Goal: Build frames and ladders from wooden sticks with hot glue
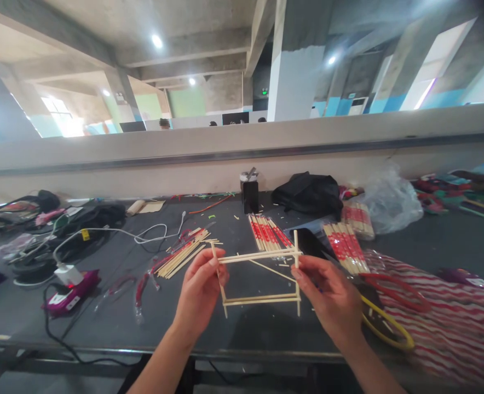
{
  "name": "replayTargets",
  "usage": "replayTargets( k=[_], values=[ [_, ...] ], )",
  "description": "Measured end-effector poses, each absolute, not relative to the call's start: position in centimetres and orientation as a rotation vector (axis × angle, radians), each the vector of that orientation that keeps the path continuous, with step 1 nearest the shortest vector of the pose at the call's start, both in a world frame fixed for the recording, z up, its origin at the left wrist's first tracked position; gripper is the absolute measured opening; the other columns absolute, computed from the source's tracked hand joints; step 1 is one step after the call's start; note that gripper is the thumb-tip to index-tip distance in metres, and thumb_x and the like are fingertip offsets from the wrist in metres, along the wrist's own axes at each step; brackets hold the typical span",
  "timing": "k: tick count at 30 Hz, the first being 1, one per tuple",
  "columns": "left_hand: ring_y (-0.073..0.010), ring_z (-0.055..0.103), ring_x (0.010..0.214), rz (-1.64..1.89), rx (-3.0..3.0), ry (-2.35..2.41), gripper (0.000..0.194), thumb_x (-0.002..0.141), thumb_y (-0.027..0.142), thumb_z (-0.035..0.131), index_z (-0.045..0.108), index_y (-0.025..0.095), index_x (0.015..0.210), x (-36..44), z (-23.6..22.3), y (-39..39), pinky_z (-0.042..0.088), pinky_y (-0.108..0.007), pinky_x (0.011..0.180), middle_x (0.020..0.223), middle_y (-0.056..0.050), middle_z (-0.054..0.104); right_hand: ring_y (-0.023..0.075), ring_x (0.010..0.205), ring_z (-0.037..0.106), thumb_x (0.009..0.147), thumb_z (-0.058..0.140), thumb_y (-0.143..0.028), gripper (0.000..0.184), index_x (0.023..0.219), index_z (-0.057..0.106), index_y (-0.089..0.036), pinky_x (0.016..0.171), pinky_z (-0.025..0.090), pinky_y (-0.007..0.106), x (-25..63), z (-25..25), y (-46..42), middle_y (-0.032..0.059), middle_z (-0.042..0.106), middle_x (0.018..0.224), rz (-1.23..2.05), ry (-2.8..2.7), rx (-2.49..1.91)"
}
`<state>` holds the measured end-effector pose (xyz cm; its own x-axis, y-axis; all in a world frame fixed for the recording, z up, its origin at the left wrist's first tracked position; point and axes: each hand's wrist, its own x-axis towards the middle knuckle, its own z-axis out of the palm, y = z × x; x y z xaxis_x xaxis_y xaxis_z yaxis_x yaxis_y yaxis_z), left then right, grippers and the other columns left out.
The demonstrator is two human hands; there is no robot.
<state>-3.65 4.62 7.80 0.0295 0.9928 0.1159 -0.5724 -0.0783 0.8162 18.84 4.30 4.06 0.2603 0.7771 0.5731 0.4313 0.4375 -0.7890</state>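
Note:
Between my hands, a frame of thin wooden sticks (262, 299) is held up over the dark table. Its sides are single sticks, its top and bottom look doubled, and one thinner stick slants across the inside. My left hand (201, 284) pinches the upper left corner with thumb and fingers. At the upper right corner, my right hand (328, 290) grips the frame in the same way. Loose wooden sticks (182, 257) lie behind my left hand. Packs of chopsticks in red and clear wrappers (266, 232) lie beyond the frame, with another such pack (344, 246) farther right.
Scissors with red and yellow handles (390, 328) lie at the right by a striped red and white cloth (439, 317). A black container (250, 196) stands near the back wall. On the left, a white cable runs from a charger (68, 274) in a purple power strip (73, 295).

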Motion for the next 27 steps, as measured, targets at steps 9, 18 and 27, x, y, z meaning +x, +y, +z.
replayTargets(
  k=[9,18,27],
  values=[
    [-0.0059,0.049,0.058,1.469,0.794,0.678,0.016,0.076,0.026,0.066,0.066,0.015,0.088,-4.0,7.2,5.4,0.04,-0.017,0.056,0.066,0.001,0.053,0.0163,0.076,0.065,0.08,0.064,-0.033,0.019,0.097,0.064,-0.024,0.072,0.054,0.03,18.8,3.9,4.8,0.0019,0.07,0.088,0.376,-1.436,-1.155],
    [-0.0054,0.05,0.057,1.507,0.796,0.682,0.014,0.075,0.024,0.066,0.066,0.014,0.086,-4.4,6.7,6.1,0.041,-0.017,0.056,0.064,0.002,0.054,0.0142,0.074,0.065,0.081,0.064,-0.032,0.016,0.095,0.064,-0.024,0.07,0.054,0.026,18.5,3.7,4.8,0.0001,0.069,0.084,0.374,-1.488,-1.157],
    [-0.0059,0.049,0.057,1.519,0.848,0.694,0.01,0.075,0.022,0.065,0.066,0.016,0.084,-4.5,5.8,6.6,0.04,-0.018,0.057,0.061,0.003,0.055,0.0159,0.077,0.066,0.08,0.063,-0.036,0.018,0.093,0.062,-0.023,0.073,0.054,0.029,18.7,3.0,5.1,0.0017,0.069,0.086,0.436,-1.535,-1.174]
  ],
)
